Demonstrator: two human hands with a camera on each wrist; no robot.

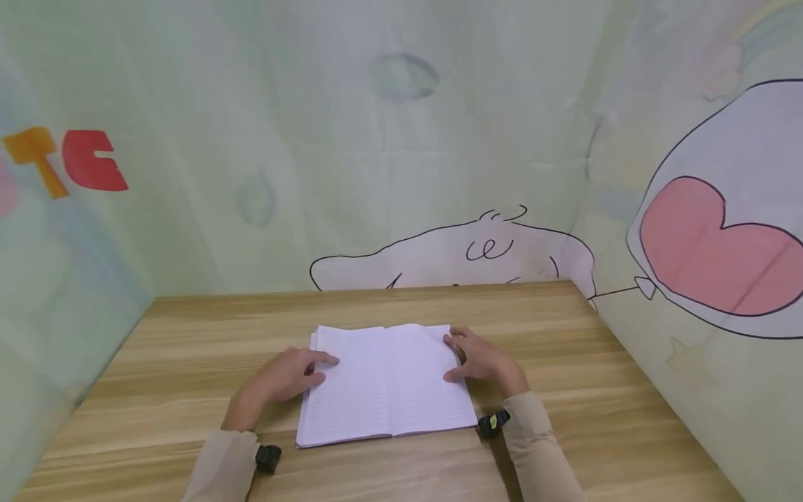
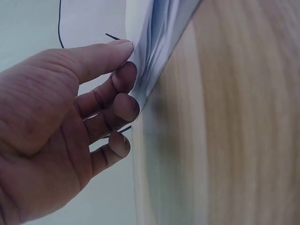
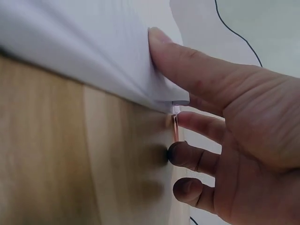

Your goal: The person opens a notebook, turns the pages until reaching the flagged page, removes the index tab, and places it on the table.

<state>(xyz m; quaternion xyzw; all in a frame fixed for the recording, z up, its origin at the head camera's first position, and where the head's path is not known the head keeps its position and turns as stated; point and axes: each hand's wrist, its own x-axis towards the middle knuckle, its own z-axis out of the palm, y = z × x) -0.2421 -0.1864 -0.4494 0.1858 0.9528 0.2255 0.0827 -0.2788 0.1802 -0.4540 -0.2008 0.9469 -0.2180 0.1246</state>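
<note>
Hiding notebook (image 1: 385,383) edges: left hand (image 1: 285,376), right hand (image 1: 479,359).

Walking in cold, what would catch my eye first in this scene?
An open notebook lies in the middle of a wooden desk, its lined white pages up. The left hand rests on the left page edge and the right hand grips the right edge. Behind, a pale curtain shows a cartoon outline with a big pink heart.
</note>
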